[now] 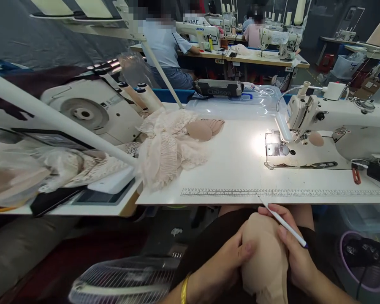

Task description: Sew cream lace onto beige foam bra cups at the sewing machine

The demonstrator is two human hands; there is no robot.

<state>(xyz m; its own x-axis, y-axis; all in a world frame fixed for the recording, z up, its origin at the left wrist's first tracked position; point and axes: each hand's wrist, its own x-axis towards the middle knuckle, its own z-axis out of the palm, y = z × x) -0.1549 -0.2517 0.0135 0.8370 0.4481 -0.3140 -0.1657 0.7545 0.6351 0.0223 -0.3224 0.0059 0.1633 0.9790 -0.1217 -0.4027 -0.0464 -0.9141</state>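
Observation:
Above my lap, below the table's front edge, I hold a beige moulded bra cup (262,255), its domed end upward; layered edges show on its right side. My left hand (229,259) grips it from the left, thumb pressed on its face. My right hand (296,249) closes on its right side and also holds a slim white pen (286,225) slanting across the fingers. One pen end points toward the table edge, the dark-tipped end toward my wrist. On the table, cream lace fabric (167,147) lies heaped, with several beige cups (201,130) beside it.
A sewing machine (316,114) with a lit lamp stands at the right of the white table (231,169). A printed ruler (272,192) runs along the front edge. Left is another machine (91,112); below stand a fan (123,280) and a purple-rimmed bin (342,257). People sit beyond.

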